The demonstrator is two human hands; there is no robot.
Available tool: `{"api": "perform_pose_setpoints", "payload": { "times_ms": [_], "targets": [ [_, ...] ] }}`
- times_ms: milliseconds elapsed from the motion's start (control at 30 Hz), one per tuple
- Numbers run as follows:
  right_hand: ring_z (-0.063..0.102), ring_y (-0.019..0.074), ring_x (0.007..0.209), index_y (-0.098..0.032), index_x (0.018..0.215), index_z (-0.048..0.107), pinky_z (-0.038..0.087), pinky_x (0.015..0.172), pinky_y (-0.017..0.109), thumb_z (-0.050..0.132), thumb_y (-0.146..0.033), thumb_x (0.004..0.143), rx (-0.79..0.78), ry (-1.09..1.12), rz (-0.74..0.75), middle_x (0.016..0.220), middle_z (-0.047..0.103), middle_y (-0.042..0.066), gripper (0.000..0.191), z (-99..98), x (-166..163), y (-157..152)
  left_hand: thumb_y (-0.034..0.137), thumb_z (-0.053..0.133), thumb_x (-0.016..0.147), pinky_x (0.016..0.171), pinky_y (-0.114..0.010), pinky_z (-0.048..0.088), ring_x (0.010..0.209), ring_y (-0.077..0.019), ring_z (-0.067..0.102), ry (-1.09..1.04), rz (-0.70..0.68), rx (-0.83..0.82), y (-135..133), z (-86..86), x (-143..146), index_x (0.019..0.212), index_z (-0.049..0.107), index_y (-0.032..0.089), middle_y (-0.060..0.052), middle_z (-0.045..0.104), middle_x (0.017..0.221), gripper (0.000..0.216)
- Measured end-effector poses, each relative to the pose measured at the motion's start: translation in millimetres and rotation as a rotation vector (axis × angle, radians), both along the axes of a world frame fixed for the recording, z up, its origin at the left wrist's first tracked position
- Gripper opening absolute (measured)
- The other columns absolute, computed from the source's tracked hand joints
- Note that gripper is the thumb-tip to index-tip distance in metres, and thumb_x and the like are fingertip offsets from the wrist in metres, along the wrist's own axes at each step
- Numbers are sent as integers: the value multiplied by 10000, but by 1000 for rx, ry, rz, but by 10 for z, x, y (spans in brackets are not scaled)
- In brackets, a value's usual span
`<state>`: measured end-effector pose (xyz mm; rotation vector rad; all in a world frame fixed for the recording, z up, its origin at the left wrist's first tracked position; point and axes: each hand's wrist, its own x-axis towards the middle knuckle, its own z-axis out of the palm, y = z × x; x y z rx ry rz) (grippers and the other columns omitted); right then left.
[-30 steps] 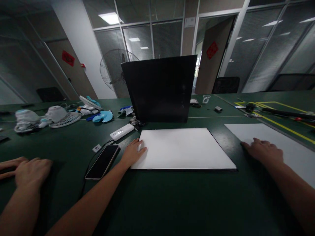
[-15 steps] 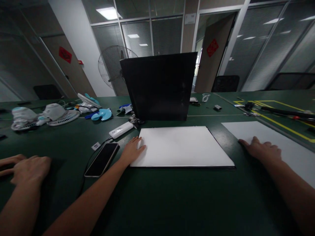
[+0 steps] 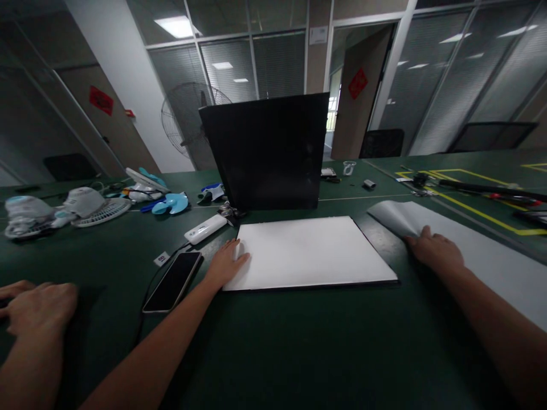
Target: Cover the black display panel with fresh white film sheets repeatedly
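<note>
A white board [image 3: 311, 250] lies flat on the green table [image 3: 299, 341] in front of me. My left hand [image 3: 224, 265] rests open on its near left corner, fingers flat, thumb on the white surface. To the right lies a large white sheet [image 3: 491, 259]. My right hand [image 3: 433, 250] has its fingers curled at the sheet's near left edge, and the sheet's corner [image 3: 391, 219] curls up off the table beside it. An upright black panel [image 3: 267, 151] stands just behind the board.
A dark phone [image 3: 173, 282] with a cable and a white power bank [image 3: 205, 228] lie left of my left hand. Another person's hands [image 3: 38, 307] rest at the far left. Small fan parts [image 3: 102, 208] clutter the back left. Yellow tape lines [image 3: 482, 213] mark the right.
My right hand went from lying flat on the sheet to curling at its edge, and the sheet's corner has lifted. The view has shifted slightly. My left hand has stayed put.
</note>
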<state>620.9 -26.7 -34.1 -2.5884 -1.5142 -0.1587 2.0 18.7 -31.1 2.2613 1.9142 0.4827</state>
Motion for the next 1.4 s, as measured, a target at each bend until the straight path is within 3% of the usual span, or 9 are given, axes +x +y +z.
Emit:
{"api": "perform_pose_setpoints", "payload": {
  "times_ms": [167, 367, 533, 667, 767, 900, 1033, 1200, 1400],
  "targets": [
    [669, 382, 1015, -134, 1505, 430, 473, 781, 469, 277, -580, 995, 29, -11, -43, 1190, 662, 267, 694, 252, -258, -110, 524, 516, 956, 1242, -443, 275, 1505, -310, 369, 1, 4, -7, -32, 36, 11, 1506, 476, 106, -159, 451, 1590, 692],
    [689, 363, 960, -234, 1567, 359, 522, 737, 471, 200, -527, 1025, 171, -95, 81, 1269, 672, 184, 636, 524, -756, -239, 527, 517, 958, 1235, -459, 292, 1505, -322, 367, -4, -4, -7, -51, 69, 0, 1492, 496, 103, -166, 457, 1583, 682],
    [682, 354, 1073, -240, 1580, 395, 558, 903, 515, 401, -590, 984, 314, 51, 422, 1396, 625, 156, 691, 467, -1169, -238, 535, 502, 963, 1234, -483, 288, 1501, -334, 370, -3, -19, 5, -47, 56, -11, 1490, 498, 101, -171, 449, 1587, 682],
    [578, 324, 1299, -331, 1583, 396, 470, 1099, 558, 530, -630, 931, 90, 286, 791, 1537, 518, 60, 730, 301, -1432, -235, 530, 505, 961, 1233, -480, 287, 1498, -327, 378, 1, -16, 11, -43, 52, -13, 1480, 510, 119, -165, 465, 1578, 662],
    [483, 331, 1400, -370, 1581, 392, 417, 1139, 601, 560, -678, 903, -67, 346, 898, 1583, 459, 35, 763, 243, -1635, -272, 518, 493, 968, 1241, -454, 270, 1504, -323, 367, 28, -22, 5, -41, 52, -13, 1476, 513, 88, -182, 456, 1581, 665],
    [344, 320, 1495, -365, 1583, 390, 272, 1221, 621, 529, -655, 932, -6, 279, 987, 1619, 401, 29, 726, 269, -1713, -268, 531, 483, 977, 1240, -451, 266, 1508, -316, 362, 35, -25, -2, -36, 36, -20, 1477, 520, 111, -175, 444, 1591, 654],
    [352, 301, 1492, -285, 1514, 498, 207, 1240, 609, 393, -614, 991, 183, 106, 741, 1557, 494, 71, 627, 209, -1277, -107, 548, 472, 984, 1238, -461, 267, 1507, -314, 365, 40, -29, 4, -7, -11, -37, 1469, 531, 128, -175, 445, 1591, 644],
    [359, 494, 1433, -121, 1531, 471, 242, 1108, 772, 314, -712, 957, 74, 49, 208, 1538, 452, 263, 839, 15, -446, 63, 539, 466, 986, 1235, -461, 276, 1505, -304, 370, 71, -40, 24, 21, -55, -46, 1469, 527, 140, -166, 433, 1601, 629],
    [451, 504, 1357, -160, 1489, 533, 348, 1034, 737, 394, -735, 915, 9, 140, 193, 1514, 477, 263, 825, -64, -211, 130, 540, 450, 990, 1234, -472, 273, 1508, -308, 365, 65, -49, 26, 0, -33, -44, 1465, 528, 134, -173, 436, 1597, 630]
  ]
}}
